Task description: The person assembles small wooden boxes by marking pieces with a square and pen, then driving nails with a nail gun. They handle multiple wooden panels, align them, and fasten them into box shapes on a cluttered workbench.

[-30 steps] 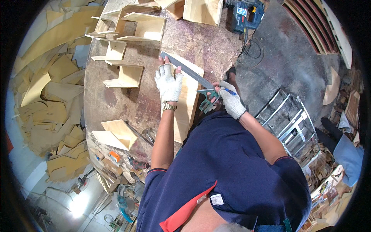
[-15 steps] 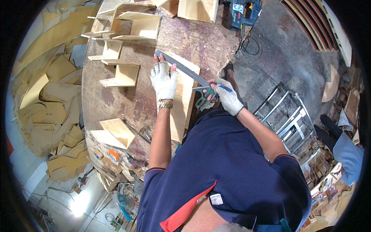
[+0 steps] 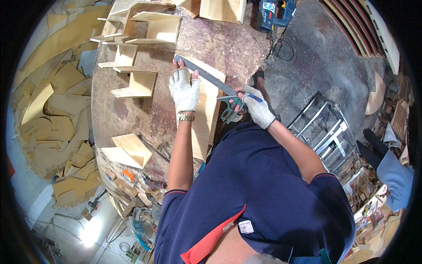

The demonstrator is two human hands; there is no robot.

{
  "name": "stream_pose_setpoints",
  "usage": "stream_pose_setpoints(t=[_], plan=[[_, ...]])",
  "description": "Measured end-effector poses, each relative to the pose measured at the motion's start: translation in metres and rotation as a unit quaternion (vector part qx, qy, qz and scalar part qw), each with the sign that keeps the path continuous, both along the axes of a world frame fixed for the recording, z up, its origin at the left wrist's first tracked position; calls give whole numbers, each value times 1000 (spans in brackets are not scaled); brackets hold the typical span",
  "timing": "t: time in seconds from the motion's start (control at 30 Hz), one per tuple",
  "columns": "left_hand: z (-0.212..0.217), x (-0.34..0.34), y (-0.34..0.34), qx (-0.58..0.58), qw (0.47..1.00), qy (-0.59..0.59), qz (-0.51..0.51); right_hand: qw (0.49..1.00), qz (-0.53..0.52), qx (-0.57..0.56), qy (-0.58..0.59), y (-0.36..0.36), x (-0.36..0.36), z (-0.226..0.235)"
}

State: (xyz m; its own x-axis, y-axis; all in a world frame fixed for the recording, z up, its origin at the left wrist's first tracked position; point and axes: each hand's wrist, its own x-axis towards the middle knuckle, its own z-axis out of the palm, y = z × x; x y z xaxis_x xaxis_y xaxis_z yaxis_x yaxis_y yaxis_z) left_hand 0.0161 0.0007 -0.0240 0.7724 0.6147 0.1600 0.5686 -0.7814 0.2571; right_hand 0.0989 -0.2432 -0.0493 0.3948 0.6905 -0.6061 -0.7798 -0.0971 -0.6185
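A pale wooden board [image 3: 204,114] lies on the worktable in front of me. Across its far end rests the grey steel blade of a combination square [image 3: 209,77], its green head near the board's right edge. My left hand [image 3: 183,91], in a white glove with bare fingertips, stretches its fingers out along the blade's far left end, thumb apart. At the head end, my right hand [image 3: 257,108], gloved the same way, has its fingers closed on the square. A blue pen [image 3: 253,97] is also held in that right hand. Its tip is hard to make out.
Several wooden box-like frames [image 3: 145,83] stand on the table's left and far side. Two joined boards [image 3: 129,149] lie nearer, beside tools. A blue power tool [image 3: 274,15] sits at the far edge, its cable hanging. A metal frame [image 3: 323,127] stands right, offcuts [image 3: 66,123] left.
The whole view has shifted very slightly. Both hands, the square and the board keep practically the same places relative to one another.
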Motion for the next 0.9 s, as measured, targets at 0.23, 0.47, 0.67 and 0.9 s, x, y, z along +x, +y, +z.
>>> stream_pose_setpoints(t=[0.23,0.47,0.67,0.9], plan=[[-7,-2,2,13,1000,-2,-5,1000,-9,6,7,-1,0,-1],[-8,-2,3,14,1000,1,-5,999,-23,29,19,1,-2,-12],[-7,-3,3,11,1000,2,-6,1000,-9,25,0,-2,-1,-9],[0,-1,-1,7,1000,3,-7,999,-5,45,17,-2,2,-2]])
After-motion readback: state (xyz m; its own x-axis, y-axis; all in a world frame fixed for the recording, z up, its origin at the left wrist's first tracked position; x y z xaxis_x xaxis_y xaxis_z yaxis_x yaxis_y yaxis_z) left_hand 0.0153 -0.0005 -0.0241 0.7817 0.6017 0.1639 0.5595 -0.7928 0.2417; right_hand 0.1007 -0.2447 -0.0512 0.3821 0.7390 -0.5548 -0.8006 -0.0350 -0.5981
